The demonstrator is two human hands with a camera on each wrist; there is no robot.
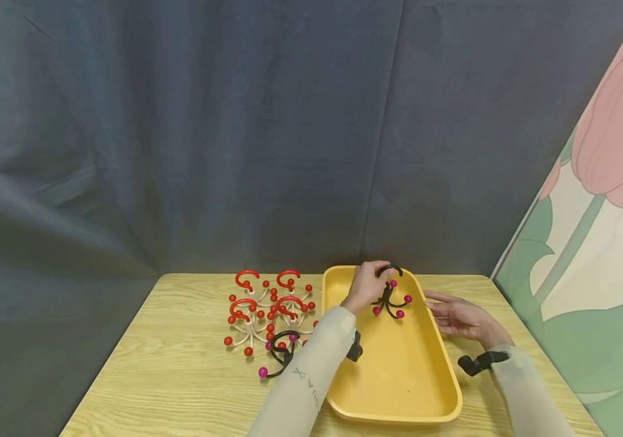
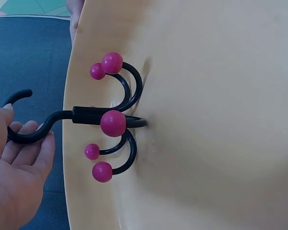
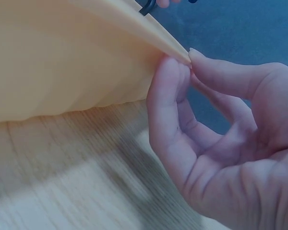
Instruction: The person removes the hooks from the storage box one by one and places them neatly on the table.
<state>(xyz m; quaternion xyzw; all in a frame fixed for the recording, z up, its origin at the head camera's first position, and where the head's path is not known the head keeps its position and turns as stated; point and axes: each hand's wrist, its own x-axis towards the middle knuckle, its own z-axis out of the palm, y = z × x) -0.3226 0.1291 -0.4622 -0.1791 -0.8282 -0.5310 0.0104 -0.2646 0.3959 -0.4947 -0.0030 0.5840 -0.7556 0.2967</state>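
My left hand holds a black multi-arm hanger hook by its curved hook, at the far end of the yellow tray. Magenta balls tip the arms of this hook, which hang inside the tray near its wall. In the left wrist view the fingers curl beneath the bend. At the tray's right side, my right hand pinches the rim between thumb and fingers, as the right wrist view shows.
Left of the tray stand several red-and-white hanger hooks with red balls, close together. Another black hook with magenta balls is partly hidden by my left sleeve. A dark curtain hangs behind the wooden table.
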